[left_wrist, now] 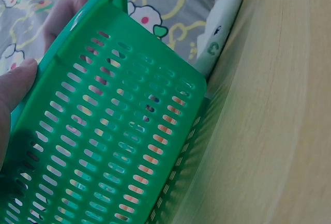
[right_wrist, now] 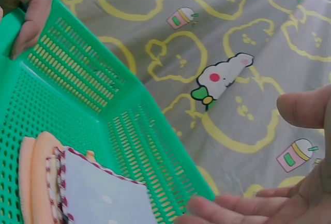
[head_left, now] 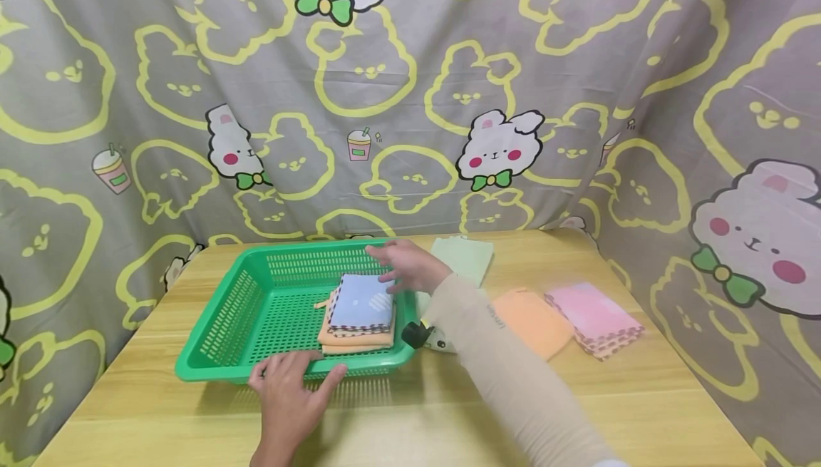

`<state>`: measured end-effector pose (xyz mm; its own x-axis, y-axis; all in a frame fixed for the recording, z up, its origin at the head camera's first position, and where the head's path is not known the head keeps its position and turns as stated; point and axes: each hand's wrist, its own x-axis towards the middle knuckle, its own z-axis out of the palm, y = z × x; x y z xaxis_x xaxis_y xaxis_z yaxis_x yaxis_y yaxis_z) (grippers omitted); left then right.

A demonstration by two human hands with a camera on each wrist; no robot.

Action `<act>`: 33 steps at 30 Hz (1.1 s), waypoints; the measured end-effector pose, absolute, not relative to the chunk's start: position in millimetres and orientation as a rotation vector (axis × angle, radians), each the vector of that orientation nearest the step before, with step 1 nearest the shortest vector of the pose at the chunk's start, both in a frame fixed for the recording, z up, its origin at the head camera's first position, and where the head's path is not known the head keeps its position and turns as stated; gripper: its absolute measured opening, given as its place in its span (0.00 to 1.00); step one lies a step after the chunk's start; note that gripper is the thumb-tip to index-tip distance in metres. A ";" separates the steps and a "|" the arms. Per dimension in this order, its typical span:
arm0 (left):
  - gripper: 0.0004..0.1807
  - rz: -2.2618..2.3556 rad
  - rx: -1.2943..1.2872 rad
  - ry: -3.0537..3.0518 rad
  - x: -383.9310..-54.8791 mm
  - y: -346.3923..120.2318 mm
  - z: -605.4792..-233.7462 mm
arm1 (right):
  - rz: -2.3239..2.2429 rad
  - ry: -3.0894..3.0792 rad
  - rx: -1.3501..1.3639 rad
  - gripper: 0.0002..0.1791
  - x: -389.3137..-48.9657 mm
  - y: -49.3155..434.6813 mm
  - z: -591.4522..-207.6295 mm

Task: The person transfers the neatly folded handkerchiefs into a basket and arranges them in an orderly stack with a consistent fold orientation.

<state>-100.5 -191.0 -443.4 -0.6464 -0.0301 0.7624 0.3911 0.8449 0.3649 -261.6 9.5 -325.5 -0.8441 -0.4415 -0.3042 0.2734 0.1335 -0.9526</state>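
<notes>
A green plastic basket (head_left: 221, 324) with slotted walls stands on the table. My left hand (head_left: 288, 388) grips its near rim, the fingers hooked over it; in the left wrist view its thumb (left_wrist: 19, 84) lies at the rim. Inside the basket, toward the right, sits a stack: a blue folded cloth (head_left: 362, 299) with a checked edge on top of an orange folded cloth (head_left: 359, 348). Over the basket's right side, beside the stack, is my right hand (head_left: 413, 265), fingers extended and holding nothing. Its thumb stands well apart from the fingers in the right wrist view.
Right of the basket lie a pale green cloth (head_left: 467, 257), an orange cloth (head_left: 532, 321) and a pink folded cloth (head_left: 593, 314) with a checked underside. Partly behind my right forearm is a light cloth with an animal face (head_left: 442, 342). A patterned curtain (head_left: 410, 96) hangs behind the table.
</notes>
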 end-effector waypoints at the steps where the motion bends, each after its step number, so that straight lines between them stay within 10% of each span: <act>1: 0.26 -0.652 -0.259 -2.196 -100.1 -191.1 -443.2 | -1.779 1.884 -0.180 0.40 -262.2 11.8 -324.9; 15: 0.24 -0.658 -0.248 -2.212 -98.2 -190.5 -441.8 | -1.968 1.872 -0.189 0.27 -279.9 55.3 -322.9; 33: 0.25 -0.664 -0.244 -2.214 -97.9 -189.2 -440.9 | -2.315 1.631 0.399 0.35 -303.3 95.2 -380.7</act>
